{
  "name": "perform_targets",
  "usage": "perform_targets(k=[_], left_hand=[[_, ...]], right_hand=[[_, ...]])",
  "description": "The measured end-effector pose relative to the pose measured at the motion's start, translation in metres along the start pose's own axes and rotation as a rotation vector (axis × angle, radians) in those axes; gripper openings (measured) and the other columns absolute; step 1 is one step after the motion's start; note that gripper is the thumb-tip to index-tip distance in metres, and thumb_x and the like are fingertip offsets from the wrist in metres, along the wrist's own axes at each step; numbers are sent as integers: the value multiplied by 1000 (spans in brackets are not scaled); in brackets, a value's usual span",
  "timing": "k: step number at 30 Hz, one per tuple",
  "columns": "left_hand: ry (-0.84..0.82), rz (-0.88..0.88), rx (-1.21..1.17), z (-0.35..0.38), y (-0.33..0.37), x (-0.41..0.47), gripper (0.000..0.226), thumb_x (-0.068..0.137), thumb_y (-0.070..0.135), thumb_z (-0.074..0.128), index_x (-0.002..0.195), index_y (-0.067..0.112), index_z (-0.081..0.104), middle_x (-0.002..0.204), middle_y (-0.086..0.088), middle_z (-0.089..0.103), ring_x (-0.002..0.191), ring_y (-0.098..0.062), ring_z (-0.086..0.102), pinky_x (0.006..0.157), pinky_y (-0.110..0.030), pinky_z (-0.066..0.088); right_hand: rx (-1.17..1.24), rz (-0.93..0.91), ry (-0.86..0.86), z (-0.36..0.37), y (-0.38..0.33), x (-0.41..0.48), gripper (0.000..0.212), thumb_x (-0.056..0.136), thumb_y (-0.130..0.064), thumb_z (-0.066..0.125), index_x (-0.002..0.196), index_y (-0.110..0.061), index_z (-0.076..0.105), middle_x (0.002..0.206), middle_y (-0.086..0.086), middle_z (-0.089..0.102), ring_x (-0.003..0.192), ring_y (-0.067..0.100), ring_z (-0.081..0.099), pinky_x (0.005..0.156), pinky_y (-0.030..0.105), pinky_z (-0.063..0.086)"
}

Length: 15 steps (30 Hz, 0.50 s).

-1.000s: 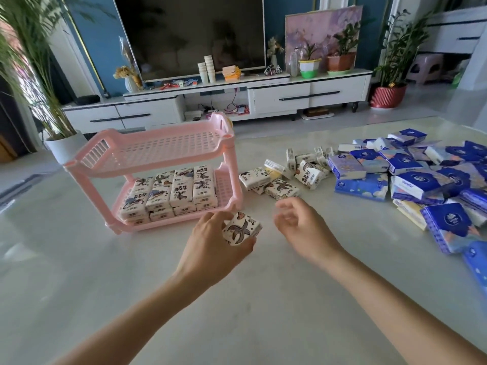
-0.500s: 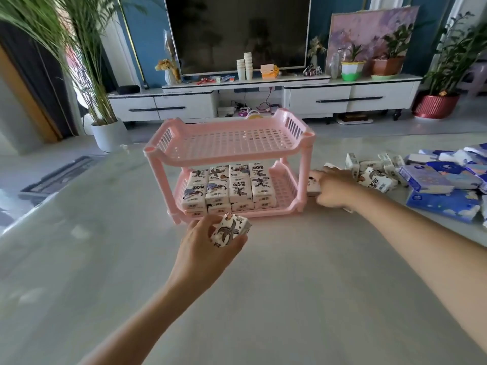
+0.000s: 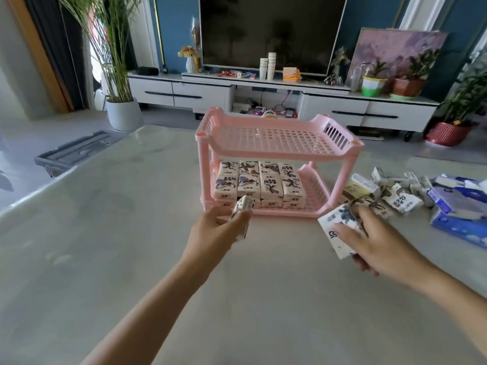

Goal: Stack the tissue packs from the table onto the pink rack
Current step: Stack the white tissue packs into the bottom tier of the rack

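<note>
white pack (image 3: pixel 241 209) on edge in left hand (image 3: pixel 210 234), second pack (image 3: pixel 334 224) flat in right hand (image 3: pixel 380 247)

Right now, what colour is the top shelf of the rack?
Pink, with a perforated grid pattern; the head view shows the top shelf best.

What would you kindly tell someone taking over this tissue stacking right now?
Left hand grips one patterned pack in front of the pink rack.
Right hand holds a second pack just right of the rack.
Done: lower shelf holds stacked white packs, room at its right end; top shelf bare.
Left: both held packs, then the loose white packs and blue packs on the table, right side.
</note>
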<state>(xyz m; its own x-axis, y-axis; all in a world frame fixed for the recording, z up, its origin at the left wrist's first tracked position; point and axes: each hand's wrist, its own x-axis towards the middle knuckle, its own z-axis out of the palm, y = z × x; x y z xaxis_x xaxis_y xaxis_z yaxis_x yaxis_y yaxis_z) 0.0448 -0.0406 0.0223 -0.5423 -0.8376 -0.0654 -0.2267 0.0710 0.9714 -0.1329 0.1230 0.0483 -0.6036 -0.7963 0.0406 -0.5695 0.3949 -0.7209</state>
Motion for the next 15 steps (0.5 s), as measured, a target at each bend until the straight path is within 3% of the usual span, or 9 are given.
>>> perform_targets(k=[3, 6, 7, 9, 11, 15], left_hand=[[-59, -2, -47, 5, 5, 6, 29, 83, 35, 64, 102, 14, 60, 86, -2, 63, 75, -12, 59, 68, -27, 52], [-36, 3, -114, 5, 12, 15, 24, 84, 32, 64, 99, 14, 60, 83, -2, 62, 73, -11, 59, 69, -28, 55], [-35, 2, -130, 6, 14, 17, 21, 84, 31, 64, 95, 13, 60, 81, -3, 61, 71, -12, 58, 69, -29, 55], [-47, 12, -140, 8, 14, 21, 21, 85, 30, 64, 91, 10, 62, 77, -3, 59, 68, -13, 57, 68, -30, 56], [-55, 26, -140, 12, 15, 24, 24, 84, 32, 64, 92, 9, 63, 76, -3, 59, 67, -13, 56, 68, -30, 57], [-39, 30, -159, 15, 17, 34, 38, 82, 36, 66, 104, 6, 60, 85, -6, 63, 72, -15, 60, 70, -30, 58]], right_hand=[[48, -56, 55, 22, -26, 25, 24, 93, -27, 52, 114, -18, 47, 74, 6, 61, 48, 12, 57, 37, 19, 40], [-59, -78, 149, 38, -37, 61, 41, 93, -15, 48, 133, -13, 39, 121, 18, 56, 77, 22, 63, 42, 4, 38], [-117, -88, 178, 41, -37, 70, 40, 92, -12, 47, 132, -11, 40, 126, 17, 53, 78, 19, 61, 45, 3, 36], [-196, -106, 224, 44, -37, 85, 35, 91, -9, 46, 126, -6, 41, 124, 19, 53, 80, 18, 57, 58, 13, 41], [-303, -98, 253, 46, -35, 95, 41, 93, -6, 44, 132, -4, 35, 126, 16, 53, 94, 22, 57, 68, 19, 37], [-439, -135, 352, 53, -23, 105, 54, 95, -3, 38, 144, -7, 18, 118, 16, 54, 94, 22, 57, 72, 23, 42]])
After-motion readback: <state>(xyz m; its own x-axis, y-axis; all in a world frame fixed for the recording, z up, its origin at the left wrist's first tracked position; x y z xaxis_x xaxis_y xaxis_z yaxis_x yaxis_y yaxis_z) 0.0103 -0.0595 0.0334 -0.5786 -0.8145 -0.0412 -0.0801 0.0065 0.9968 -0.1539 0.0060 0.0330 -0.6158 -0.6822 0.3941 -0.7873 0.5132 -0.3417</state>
